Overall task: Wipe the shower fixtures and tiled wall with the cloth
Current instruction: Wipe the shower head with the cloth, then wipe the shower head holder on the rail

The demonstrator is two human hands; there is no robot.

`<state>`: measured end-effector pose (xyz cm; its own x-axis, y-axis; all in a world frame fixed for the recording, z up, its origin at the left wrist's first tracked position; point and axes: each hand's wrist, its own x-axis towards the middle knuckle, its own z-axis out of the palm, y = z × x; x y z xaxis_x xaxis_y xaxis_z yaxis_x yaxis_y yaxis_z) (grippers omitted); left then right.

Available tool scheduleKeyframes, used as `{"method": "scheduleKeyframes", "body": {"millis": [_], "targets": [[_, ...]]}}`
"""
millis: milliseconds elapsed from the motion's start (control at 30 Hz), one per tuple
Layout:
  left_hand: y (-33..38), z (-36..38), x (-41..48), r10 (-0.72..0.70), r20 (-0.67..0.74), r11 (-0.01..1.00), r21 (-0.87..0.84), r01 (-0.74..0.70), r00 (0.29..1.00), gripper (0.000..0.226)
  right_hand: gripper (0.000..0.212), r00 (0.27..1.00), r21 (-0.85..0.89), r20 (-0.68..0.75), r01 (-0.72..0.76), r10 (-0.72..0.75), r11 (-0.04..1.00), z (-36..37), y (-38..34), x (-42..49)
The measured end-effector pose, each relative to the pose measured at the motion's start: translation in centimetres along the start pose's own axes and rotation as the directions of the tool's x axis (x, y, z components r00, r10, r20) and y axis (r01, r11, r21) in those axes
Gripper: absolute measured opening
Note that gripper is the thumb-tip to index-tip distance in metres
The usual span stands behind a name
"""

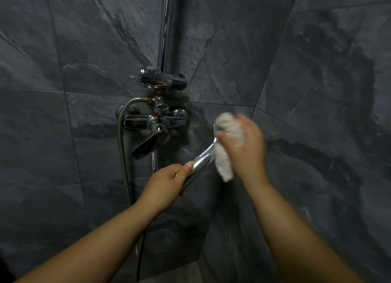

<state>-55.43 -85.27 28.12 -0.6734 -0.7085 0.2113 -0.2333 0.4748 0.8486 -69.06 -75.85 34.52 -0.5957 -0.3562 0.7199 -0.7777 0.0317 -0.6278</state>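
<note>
My left hand (167, 182) grips the handheld shower head (203, 157); my right hand (243, 147) wraps the cloth (224, 166) around it. Mixer tap (156, 123), riser pipe (167, 28) and tiled wall (317, 92) likely remain.

No legible text, label, brand, number or sign in view. Above left hand (167, 183), mixer tap (155, 123): chrome glare, no marking resolved. Gripped in left hand, shower handset (201, 159): plain chrome. Held in right hand (243, 147), cloth (224, 168): motion-blurred, no print discernible. Beyond both hands, tiled wall (84, 49): veining only.
</note>
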Motion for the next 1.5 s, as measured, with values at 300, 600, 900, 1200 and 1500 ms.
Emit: {"method": "scheduleKeyframes", "body": {"millis": [300,600,900,1200,1500], "targets": [[-2.5,-2.2,-0.6,0.121,-0.231,0.993,0.033,-0.117,0.965,0.055,0.043,0.882,-0.177,0.342,0.399,-0.323,0.900,3.3,-1.0,1.3],[-2.9,-6.2,-0.8,0.201,-0.310,0.966,-0.093,-0.240,0.929,0.037,0.015,0.990,0.071,0.133,0.033,-0.042,0.997,3.6,-5.5,6.2],[-4.6,-9.2,-0.6,0.139,-0.361,0.974,-0.120,-0.194,0.922,0.035,0.015,0.978,0.232,0.086,-0.205,0.190,0.951,6.6,-7.6,6.2],[-1.9,-12.9,2.5,-0.024,-0.418,0.952,-0.285,-0.106,0.908,0.053,0.020,0.795,0.453,0.418,-0.602,0.440,0.657,10.8,-5.4,1.3],[1.0,-15.7,9.8,-0.028,-0.439,0.737,-0.616,-0.279,0.898,0.018,0.042,0.968,0.181,-0.144,0.231,-0.207,0.956,10.7,-4.2,11.1]]}}
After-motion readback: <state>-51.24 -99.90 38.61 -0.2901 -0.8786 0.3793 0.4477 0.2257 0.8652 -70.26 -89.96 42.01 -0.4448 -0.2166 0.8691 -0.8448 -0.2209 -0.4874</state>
